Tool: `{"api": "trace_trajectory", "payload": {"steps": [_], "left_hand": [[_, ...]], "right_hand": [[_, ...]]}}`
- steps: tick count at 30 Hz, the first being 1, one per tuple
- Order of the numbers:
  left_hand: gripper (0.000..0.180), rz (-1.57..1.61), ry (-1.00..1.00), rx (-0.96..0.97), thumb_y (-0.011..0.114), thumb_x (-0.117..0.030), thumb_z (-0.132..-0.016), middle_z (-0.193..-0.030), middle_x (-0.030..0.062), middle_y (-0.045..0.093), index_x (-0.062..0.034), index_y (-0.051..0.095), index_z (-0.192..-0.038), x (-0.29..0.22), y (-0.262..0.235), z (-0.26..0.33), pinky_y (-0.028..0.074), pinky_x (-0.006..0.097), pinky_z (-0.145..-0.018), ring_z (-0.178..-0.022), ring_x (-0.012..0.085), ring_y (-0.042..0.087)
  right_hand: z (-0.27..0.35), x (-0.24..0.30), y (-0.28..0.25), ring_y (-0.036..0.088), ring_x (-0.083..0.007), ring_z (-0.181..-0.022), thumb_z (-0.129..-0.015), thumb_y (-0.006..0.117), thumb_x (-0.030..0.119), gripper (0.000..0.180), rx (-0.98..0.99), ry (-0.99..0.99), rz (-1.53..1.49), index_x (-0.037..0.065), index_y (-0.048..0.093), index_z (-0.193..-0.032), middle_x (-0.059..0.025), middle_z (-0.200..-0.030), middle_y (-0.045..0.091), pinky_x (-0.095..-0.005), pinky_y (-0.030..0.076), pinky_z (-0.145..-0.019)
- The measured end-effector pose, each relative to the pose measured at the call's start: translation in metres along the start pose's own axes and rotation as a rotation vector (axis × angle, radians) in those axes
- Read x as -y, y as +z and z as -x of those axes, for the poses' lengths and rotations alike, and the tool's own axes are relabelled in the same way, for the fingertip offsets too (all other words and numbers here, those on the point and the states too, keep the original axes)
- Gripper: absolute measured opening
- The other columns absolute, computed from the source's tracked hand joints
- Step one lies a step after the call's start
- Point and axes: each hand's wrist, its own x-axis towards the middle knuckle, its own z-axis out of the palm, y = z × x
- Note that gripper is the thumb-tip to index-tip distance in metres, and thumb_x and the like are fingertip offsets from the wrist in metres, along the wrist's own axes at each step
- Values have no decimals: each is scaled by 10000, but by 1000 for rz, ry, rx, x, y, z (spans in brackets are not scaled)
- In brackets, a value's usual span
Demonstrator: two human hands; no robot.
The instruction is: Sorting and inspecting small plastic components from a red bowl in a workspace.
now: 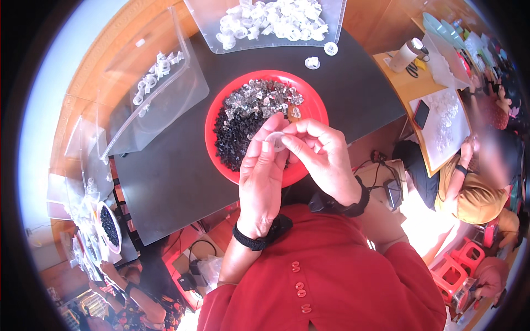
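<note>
Pinching a small clear round piece [276,142] in left hand [259,174] and right hand [327,154] together, above a red tray [316,100] holding black bits [231,132] and clear bits [255,98]

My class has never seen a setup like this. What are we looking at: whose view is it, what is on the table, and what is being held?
There is no machine here: these are a person's bare left hand and bare right hand. The single picture comes from a wide fisheye camera worn on that person's head, looking down, so straight edges bend near the rim. On the dark, flat table stands a round red plastic basin holding small shiny black pieces and small clear pieces. Beyond it is a clear plastic bin of white plastic parts; another clear plastic bin is to the left. Above the basin, the fingers of both hands hold a small, round, translucent piece.
</note>
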Motion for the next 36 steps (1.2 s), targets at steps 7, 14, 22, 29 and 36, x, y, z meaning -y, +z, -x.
{"api": "trace_trajectory", "payload": {"steps": [7,14,22,29,36], "left_hand": [[374,77,-10,-17,475,-95,-1001,-1368,175,518,-34,480,-1371,1,-3,13,447,389,-1035,-1207,239,546],[368,71,-36,-25,440,-64,-996,-1332,190,548,-9,483,-1357,-10,6,34,460,406,-1030,-1163,256,581],[390,31,-2,-41,411,-51,-938,-1292,226,565,41,483,-1310,-4,-7,50,462,383,-1019,-1181,289,578],[432,-26,-6,-196,427,-81,-937,-1331,267,502,25,382,-1353,-13,-25,56,440,414,-1047,-1262,367,506],[370,-83,-23,-263,406,-121,-939,-1197,219,613,12,481,-1276,-14,-34,49,496,369,-944,-1132,325,612]], "right_hand": [[13,-1,11,655,-66,-817,-920,624,11,92,-59,-54,-76,-27,618,-1003,-60,-910,690,-200,517,-691],[34,-1,21,665,-92,-855,-918,616,-10,83,-104,-254,-79,-40,612,-995,-81,-962,688,-222,533,-727],[49,1,17,673,-102,-810,-908,637,13,99,-30,-266,15,-34,621,-994,-82,-894,697,-238,535,-689],[-2,5,-48,650,-268,-709,-829,684,35,58,-106,-519,697,20,666,-882,-116,-794,643,-339,514,-641],[-14,-9,-43,611,-274,-745,-743,669,74,37,209,-548,1073,107,686,-736,-66,-751,594,-423,437,-678]]}}
